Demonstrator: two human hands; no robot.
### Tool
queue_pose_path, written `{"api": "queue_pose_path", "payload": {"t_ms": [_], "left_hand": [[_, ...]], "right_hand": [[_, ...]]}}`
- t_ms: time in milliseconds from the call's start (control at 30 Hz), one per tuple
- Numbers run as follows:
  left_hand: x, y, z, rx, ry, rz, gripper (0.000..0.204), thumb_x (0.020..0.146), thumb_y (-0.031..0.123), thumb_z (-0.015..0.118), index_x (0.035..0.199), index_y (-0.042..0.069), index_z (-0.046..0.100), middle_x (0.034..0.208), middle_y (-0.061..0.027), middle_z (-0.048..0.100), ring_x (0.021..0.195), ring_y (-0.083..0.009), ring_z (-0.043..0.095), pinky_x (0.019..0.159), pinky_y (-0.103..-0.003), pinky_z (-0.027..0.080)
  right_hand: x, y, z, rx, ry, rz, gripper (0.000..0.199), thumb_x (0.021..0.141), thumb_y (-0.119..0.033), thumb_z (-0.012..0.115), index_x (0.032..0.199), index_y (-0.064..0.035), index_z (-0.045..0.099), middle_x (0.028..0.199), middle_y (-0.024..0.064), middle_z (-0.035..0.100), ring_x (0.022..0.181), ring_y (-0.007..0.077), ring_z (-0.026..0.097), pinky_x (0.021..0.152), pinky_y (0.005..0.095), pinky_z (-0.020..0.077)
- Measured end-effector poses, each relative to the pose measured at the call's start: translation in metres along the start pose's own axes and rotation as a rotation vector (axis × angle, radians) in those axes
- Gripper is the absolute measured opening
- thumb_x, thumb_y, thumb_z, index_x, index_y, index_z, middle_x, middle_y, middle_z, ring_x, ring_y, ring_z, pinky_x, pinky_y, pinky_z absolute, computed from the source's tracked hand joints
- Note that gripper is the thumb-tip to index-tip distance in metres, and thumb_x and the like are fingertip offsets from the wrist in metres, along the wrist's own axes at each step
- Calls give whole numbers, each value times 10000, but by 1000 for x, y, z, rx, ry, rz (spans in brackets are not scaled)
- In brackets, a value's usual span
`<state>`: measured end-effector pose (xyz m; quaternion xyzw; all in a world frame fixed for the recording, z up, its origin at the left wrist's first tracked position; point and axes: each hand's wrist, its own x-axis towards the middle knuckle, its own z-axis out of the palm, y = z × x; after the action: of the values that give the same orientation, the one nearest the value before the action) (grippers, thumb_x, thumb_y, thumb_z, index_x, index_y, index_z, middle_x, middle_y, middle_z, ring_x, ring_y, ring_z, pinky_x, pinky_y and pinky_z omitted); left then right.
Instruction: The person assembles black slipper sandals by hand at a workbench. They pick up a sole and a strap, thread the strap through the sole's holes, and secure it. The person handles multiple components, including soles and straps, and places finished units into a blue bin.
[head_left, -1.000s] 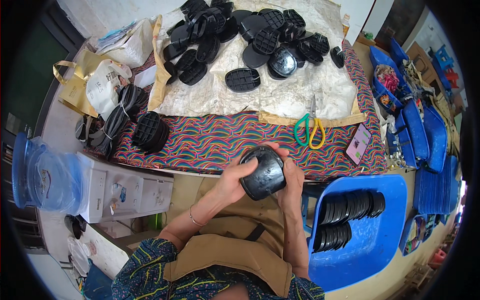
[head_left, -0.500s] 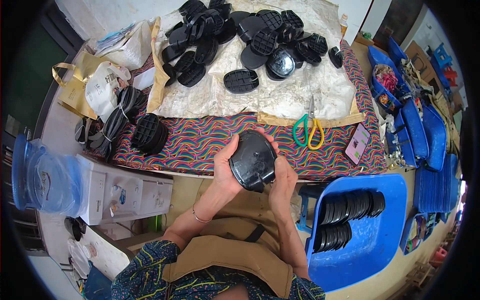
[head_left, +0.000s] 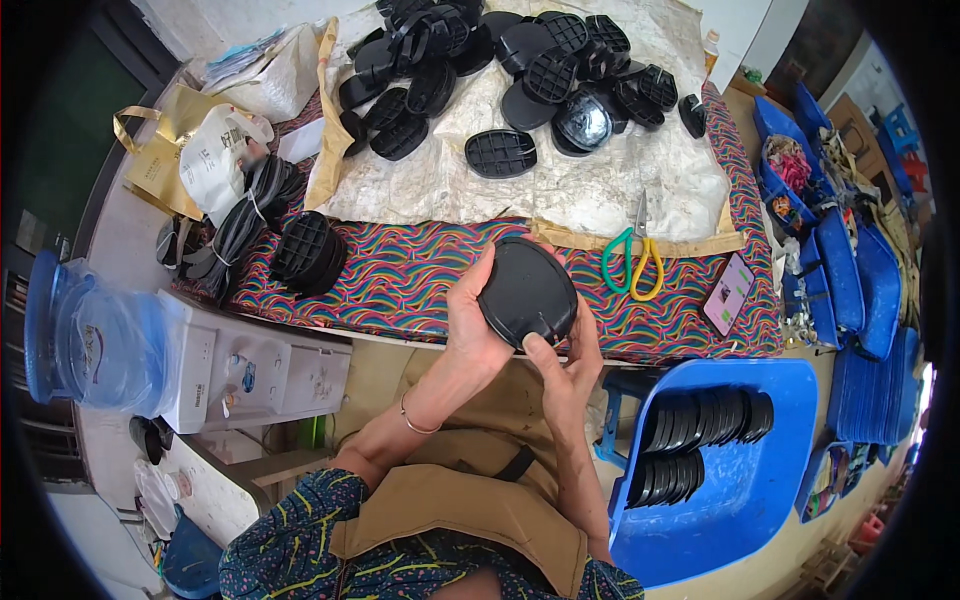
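Note:
Both my hands hold one black oval plastic piece just in front of the table edge, its smooth side facing up. My left hand cups its left rim, thumb along the top. My right hand grips it from below and the right, thumb pressed on the lower face. A striped multicoloured cloth covers the table under it.
A heap of black ribbed oval pieces lies on pale sheeting at the far side; a stack stands at left. Green-and-yellow scissors and a phone lie right. A blue tub with rows of black pieces sits lower right; a water dispenser is left.
The black piece has been turned in my hands from a tilted, edge-on pose to lying flatter with its smooth face up, and raised slightly toward the table.

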<state>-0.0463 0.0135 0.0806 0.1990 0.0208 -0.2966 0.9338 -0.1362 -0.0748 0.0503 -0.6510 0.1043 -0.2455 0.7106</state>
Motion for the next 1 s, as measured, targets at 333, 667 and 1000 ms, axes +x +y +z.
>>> {"api": "queue_pose_path", "payload": {"t_ms": [333,667,1000], "left_hand": [[-3,49,-11,178,110,-13,409,1029,352,474,1231,4,548,1116,-142,645,1064,-286,636,962,-436,516],[-11,217,-30,2243,602,645,708,866,422,704,1337,-62,494,1186,-222,564,1119,-366,555,949,-402,448],[16,243,-93,2718,984,364,754,828,571,678,1210,-63,534,1143,-216,591,1100,-406,546,850,-602,431]], "right_hand": [[19,13,-17,21,94,129,391,1020,-294,494,1218,12,633,1031,44,667,848,99,610,628,229,489],[27,94,-17,-838,70,-418,149,900,0,613,1040,-12,662,917,138,674,787,325,621,685,414,504],[30,86,-14,-905,45,-504,159,894,47,596,1044,19,643,901,150,652,778,315,609,673,405,492]]}}
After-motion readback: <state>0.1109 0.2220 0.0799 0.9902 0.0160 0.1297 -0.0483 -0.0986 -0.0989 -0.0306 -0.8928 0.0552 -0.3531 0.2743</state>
